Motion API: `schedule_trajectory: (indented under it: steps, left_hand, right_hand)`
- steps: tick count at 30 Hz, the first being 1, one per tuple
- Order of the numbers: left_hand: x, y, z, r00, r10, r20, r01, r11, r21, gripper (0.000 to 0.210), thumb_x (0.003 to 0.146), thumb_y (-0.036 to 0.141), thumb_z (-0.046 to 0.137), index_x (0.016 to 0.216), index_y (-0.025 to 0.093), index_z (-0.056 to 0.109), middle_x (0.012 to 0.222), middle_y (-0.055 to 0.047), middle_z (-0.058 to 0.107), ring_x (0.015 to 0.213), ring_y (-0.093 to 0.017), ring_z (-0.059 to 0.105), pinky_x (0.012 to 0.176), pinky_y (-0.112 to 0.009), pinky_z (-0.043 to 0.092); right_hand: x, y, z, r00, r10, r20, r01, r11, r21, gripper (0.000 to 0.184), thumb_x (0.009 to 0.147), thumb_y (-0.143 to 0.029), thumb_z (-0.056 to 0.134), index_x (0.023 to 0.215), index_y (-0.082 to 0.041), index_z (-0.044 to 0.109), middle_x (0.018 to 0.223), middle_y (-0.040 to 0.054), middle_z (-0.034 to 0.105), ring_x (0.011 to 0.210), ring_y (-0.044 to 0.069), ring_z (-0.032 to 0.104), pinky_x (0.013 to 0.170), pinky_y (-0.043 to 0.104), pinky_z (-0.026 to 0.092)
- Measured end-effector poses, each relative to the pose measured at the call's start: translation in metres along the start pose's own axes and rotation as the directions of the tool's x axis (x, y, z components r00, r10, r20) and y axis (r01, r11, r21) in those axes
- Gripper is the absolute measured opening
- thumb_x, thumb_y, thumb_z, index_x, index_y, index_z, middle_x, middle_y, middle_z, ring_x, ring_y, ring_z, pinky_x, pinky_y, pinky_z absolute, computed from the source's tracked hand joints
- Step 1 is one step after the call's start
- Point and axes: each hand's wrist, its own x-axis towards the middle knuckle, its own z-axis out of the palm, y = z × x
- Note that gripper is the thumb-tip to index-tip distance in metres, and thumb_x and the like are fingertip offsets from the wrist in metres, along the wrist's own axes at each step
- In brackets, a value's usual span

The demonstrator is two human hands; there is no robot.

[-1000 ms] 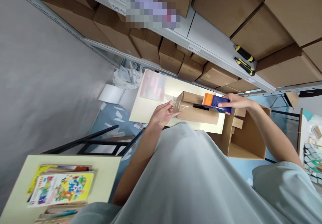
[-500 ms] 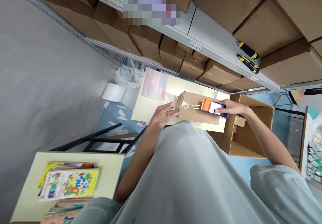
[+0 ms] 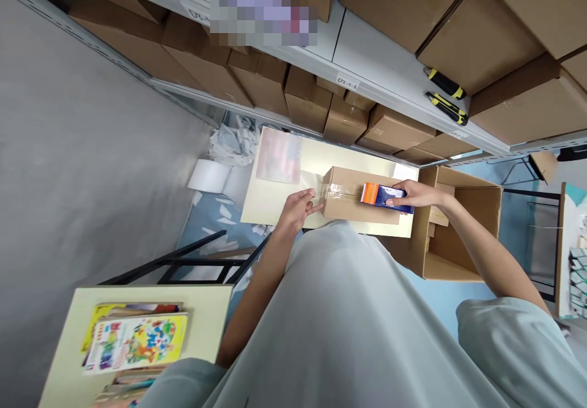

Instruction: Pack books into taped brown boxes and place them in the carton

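A closed brown cardboard box (image 3: 339, 209) lies lengthwise on the cream table (image 3: 275, 203), with shiny clear tape along its top seam and over its left end. My right hand (image 3: 408, 194) grips a blue and orange tape dispenser (image 3: 384, 197) against the box top, its orange toothed end facing left. At the box's left end is my left hand (image 3: 297, 207), holding nothing. Its fingers stretch toward the box, some of them at its edge; whether they press on it I cannot tell.
A large open carton (image 3: 477, 218) stands right of the table. Two utility knives (image 3: 446, 93) lie on the shelf (image 3: 380, 53) among cardboard boxes. Books (image 3: 142, 341) rest on another table at lower left. Crumpled plastic (image 3: 233, 142) and paper scraps lie beyond the left hand.
The tape dispenser has shifted slightly left on the box and tilted, showing more of its blue side. My left hand stays by the box's left end. The view has turned slightly.
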Motion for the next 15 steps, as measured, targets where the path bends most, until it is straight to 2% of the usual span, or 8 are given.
schedule_trajectory:
  steps: [4,7,10,13,15]
  left_hand:
    - [0.016,-0.02,0.008,0.998,0.038,-0.059,-0.027,0.984,0.175,0.019,0.085,0.029,0.083,0.085,0.015,0.071,0.068,0.004,0.061,0.051,-0.006,0.045,0.071,-0.032,0.063]
    - [0.026,-0.038,0.016,0.965,0.243,-0.098,-0.194,0.915,0.353,0.017,0.088,0.033,0.078,0.09,0.017,0.074,0.081,-0.003,0.072,0.067,-0.014,0.063,0.066,-0.027,0.057]
    - [0.033,-0.052,0.017,0.892,0.443,-0.096,-0.341,0.796,0.501,0.025,0.093,0.038,0.073,0.107,0.018,0.077,0.102,-0.008,0.077,0.082,-0.018,0.071,0.076,-0.029,0.059]
    - [0.029,-0.059,0.014,0.864,0.484,-0.139,-0.34,0.763,0.55,0.059,0.093,0.044,0.077,0.145,0.018,0.067,0.133,-0.017,0.074,0.094,-0.021,0.075,0.089,-0.036,0.063]
    - [0.018,-0.06,0.013,0.843,0.529,-0.097,-0.399,0.735,0.548,0.066,0.099,0.05,0.071,0.155,0.018,0.06,0.148,-0.02,0.069,0.116,-0.026,0.076,0.104,-0.041,0.061]
  right_hand:
    - [-0.001,-0.002,0.003,1.0,0.016,-0.005,-0.016,0.999,0.033,0.069,0.073,-0.084,0.081,0.088,-0.018,0.068,0.076,0.0014,0.068,0.066,0.015,0.059,0.061,0.027,0.046]
    - [-0.001,-0.002,0.003,1.0,0.025,-0.01,-0.024,1.0,0.02,0.069,0.072,-0.084,0.081,0.086,-0.018,0.067,0.074,0.001,0.068,0.065,0.015,0.059,0.06,0.027,0.046]
    - [-0.001,-0.002,0.003,0.999,0.041,-0.029,-0.04,0.999,0.008,0.073,0.07,-0.088,0.081,0.084,-0.018,0.067,0.073,0.0012,0.068,0.064,0.015,0.06,0.06,0.027,0.047]
    - [-0.003,-0.001,0.003,0.998,0.042,-0.041,-0.042,0.999,0.001,0.074,0.068,-0.09,0.081,0.084,-0.018,0.068,0.073,0.0013,0.069,0.064,0.014,0.06,0.06,0.027,0.048]
    - [-0.005,0.0,0.004,0.999,0.035,-0.035,-0.035,0.999,0.003,0.074,0.07,-0.089,0.08,0.085,-0.018,0.069,0.073,0.0017,0.069,0.063,0.015,0.06,0.059,0.027,0.047]
